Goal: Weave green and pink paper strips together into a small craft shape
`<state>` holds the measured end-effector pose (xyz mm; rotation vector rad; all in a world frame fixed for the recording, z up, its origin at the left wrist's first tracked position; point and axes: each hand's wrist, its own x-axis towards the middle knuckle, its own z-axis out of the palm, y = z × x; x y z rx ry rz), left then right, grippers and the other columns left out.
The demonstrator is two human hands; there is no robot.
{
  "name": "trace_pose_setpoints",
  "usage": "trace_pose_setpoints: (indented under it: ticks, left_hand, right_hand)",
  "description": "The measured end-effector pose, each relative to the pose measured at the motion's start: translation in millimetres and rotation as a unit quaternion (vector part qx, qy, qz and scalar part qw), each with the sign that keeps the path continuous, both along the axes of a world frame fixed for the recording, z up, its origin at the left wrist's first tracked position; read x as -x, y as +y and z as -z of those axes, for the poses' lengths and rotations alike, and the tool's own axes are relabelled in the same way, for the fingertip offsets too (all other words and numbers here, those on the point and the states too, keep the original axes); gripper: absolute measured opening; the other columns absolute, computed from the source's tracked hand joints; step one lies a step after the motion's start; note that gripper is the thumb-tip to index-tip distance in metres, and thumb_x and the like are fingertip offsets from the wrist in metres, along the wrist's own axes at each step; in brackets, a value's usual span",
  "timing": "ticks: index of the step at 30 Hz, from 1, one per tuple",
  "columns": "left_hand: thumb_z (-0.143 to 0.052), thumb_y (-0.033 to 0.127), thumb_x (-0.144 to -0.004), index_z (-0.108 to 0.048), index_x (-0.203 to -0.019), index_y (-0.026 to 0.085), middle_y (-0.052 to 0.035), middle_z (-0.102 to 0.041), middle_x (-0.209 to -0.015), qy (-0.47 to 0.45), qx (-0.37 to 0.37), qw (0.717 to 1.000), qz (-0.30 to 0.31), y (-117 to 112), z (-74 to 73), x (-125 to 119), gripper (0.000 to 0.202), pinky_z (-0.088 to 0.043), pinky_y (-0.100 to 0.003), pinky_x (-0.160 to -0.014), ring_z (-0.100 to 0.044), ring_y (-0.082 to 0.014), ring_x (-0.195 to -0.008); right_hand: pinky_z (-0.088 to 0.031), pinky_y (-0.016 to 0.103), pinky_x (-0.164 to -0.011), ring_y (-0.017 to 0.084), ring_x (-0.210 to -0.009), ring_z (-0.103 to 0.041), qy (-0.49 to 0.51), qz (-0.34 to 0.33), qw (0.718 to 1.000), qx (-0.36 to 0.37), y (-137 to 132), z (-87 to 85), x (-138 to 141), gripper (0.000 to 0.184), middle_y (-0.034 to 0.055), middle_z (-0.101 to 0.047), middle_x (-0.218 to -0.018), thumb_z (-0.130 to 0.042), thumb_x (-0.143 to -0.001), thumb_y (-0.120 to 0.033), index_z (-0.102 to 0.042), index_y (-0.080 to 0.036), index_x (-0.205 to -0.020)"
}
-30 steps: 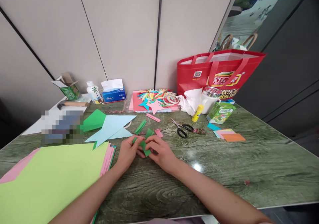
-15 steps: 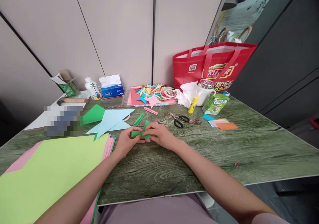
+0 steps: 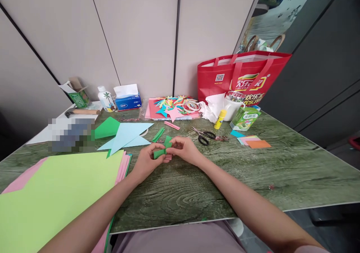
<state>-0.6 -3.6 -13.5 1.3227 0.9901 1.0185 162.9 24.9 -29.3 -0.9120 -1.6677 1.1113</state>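
Observation:
Between my two hands is a folded piece of green paper [image 3: 159,154], held low over the table. My left hand [image 3: 148,160] pinches its left side with thumb and fingers. From the other side, my right hand [image 3: 184,151] grips it, fingertips meeting near its middle. A bit of pink paper [image 3: 168,157] shows under the fingers; whether it is joined to the green paper I cannot tell. Just beyond my hands lie green paper strips [image 3: 158,135] and pink strips [image 3: 171,125]. Black-handled scissors [image 3: 203,135] rest open to the right.
Large coloured sheets [image 3: 70,193] cover the table's left front. Blue paper stars [image 3: 128,135], a hammer [image 3: 83,111] and a tissue pack [image 3: 128,101] lie behind. A glue stick [image 3: 220,119], juice carton [image 3: 245,119], white mug [image 3: 232,108] and red bag [image 3: 215,84] stand back right.
Both hands have shifted slightly on the green paper, and its folded left part has turned and narrowed. My right fingers have moved to its middle. The whole view has shifted a little.

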Motion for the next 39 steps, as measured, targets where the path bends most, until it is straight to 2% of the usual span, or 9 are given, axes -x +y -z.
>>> trace_pose_setpoints:
  ticks: [6,9,12,15,19,23,28,32,39]
  left_hand:
    - [-0.07,0.026,-0.061,-0.054,-0.084,0.016,-0.0007,-0.069,-0.076,-0.006,0.007,1.0,-0.016,-0.1,4.3,-1.4,0.029,-0.056,-0.04,-0.071,-0.069,-0.0236,-0.071]
    - [-0.07,0.028,-0.061,-0.053,-0.085,0.016,-0.0017,-0.07,-0.07,-0.008,0.02,0.999,-0.029,0.2,3.2,-3.3,0.031,-0.057,-0.04,-0.066,-0.069,-0.0246,-0.068]
    - [-0.07,0.028,-0.06,-0.054,-0.081,0.016,-0.0011,-0.07,-0.067,0.026,0.003,0.999,-0.047,2.8,-5.9,-5.4,0.028,-0.057,-0.038,-0.061,-0.068,-0.0236,-0.064]
    - [-0.069,0.024,-0.059,-0.055,-0.075,0.017,-0.0007,-0.069,-0.063,0.078,-0.023,0.995,-0.06,5.9,-20.6,-7.8,0.022,-0.057,-0.036,-0.056,-0.068,-0.0237,-0.063]
    - [-0.069,0.02,-0.059,-0.054,-0.073,0.017,-0.0005,-0.069,-0.062,0.069,-0.026,0.996,-0.052,3.1,-32.1,-13.2,0.02,-0.057,-0.035,-0.057,-0.068,-0.0227,-0.062]
    - [-0.068,0.021,-0.061,-0.054,-0.076,0.018,-0.0002,-0.07,-0.066,0.01,0.002,1.0,-0.01,-5.7,-21.7,-16.4,0.021,-0.058,-0.037,-0.062,-0.068,-0.0227,-0.067]
    - [-0.073,0.022,-0.057,-0.054,-0.077,0.017,-0.001,-0.071,-0.07,0.004,0.016,1.0,0.012,-8.7,-5.7,-12.9,0.028,-0.057,-0.035,-0.064,-0.068,-0.0235,-0.073]
    - [-0.074,0.023,-0.057,-0.053,-0.077,0.016,-0.001,-0.071,-0.069,0.012,0.003,1.0,0.006,-7.0,-6.6,-9.7,0.029,-0.058,-0.036,-0.063,-0.069,-0.0226,-0.067]
    - [-0.074,0.024,-0.057,-0.055,-0.075,0.015,-0.003,-0.071,-0.068,-0.005,0.009,1.0,-0.016,-8.8,-3.9,-9.2,0.028,-0.057,-0.038,-0.067,-0.069,-0.0234,-0.069]
  right_hand:
    - [-0.044,0.022,-0.052,0.01,-0.053,-0.055,0.029,-0.025,0.998,0.047,-0.2,-1.6,0.1,0.022,-0.0024,-0.06,-0.062,-0.07,-0.062,-0.033,-0.058,-0.016,-0.07]
    - [-0.044,0.023,-0.052,0.01,-0.052,-0.055,0.041,-0.015,0.997,0.058,-1.2,-1.8,2.6,0.022,-0.0029,-0.059,-0.06,-0.071,-0.06,-0.031,-0.057,-0.016,-0.069]
    - [-0.045,0.023,-0.053,0.011,-0.052,-0.057,0.046,0.008,0.997,0.066,-2.0,-7.1,5.3,0.021,-0.003,-0.06,-0.059,-0.07,-0.06,-0.029,-0.056,-0.016,-0.068]
    - [-0.047,0.025,-0.054,0.012,-0.054,-0.059,0.054,0.018,0.995,0.076,-3.1,-19.4,4.8,0.021,-0.002,-0.062,-0.06,-0.069,-0.06,-0.03,-0.056,-0.016,-0.067]
    - [-0.048,0.026,-0.056,0.013,-0.054,-0.06,0.069,-0.001,0.992,0.107,-7.3,-32.1,-1.2,0.023,-0.002,-0.062,-0.058,-0.072,-0.056,-0.031,-0.057,-0.016,-0.065]
    - [-0.049,0.025,-0.054,0.012,-0.052,-0.059,0.096,0.012,0.987,0.13,-15.6,-24.9,-4.8,0.027,-0.0026,-0.063,-0.06,-0.076,-0.051,-0.029,-0.058,-0.016,-0.068]
    - [-0.049,0.025,-0.055,0.011,-0.05,-0.059,0.087,-0.002,0.986,0.144,-21.3,-11.7,-5.2,0.023,-0.003,-0.062,-0.055,-0.074,-0.055,-0.029,-0.059,-0.015,-0.066]
    - [-0.049,0.025,-0.056,0.011,-0.051,-0.059,0.095,0.012,0.985,0.145,-21.1,-12.8,-7.2,0.025,-0.0031,-0.062,-0.056,-0.076,-0.052,-0.028,-0.059,-0.015,-0.067]
    - [-0.047,0.025,-0.053,0.012,-0.05,-0.058,0.106,0.054,0.985,0.125,-21.7,-8.0,-3.0,0.03,-0.0029,-0.062,-0.058,-0.078,-0.047,-0.027,-0.058,-0.016,-0.066]
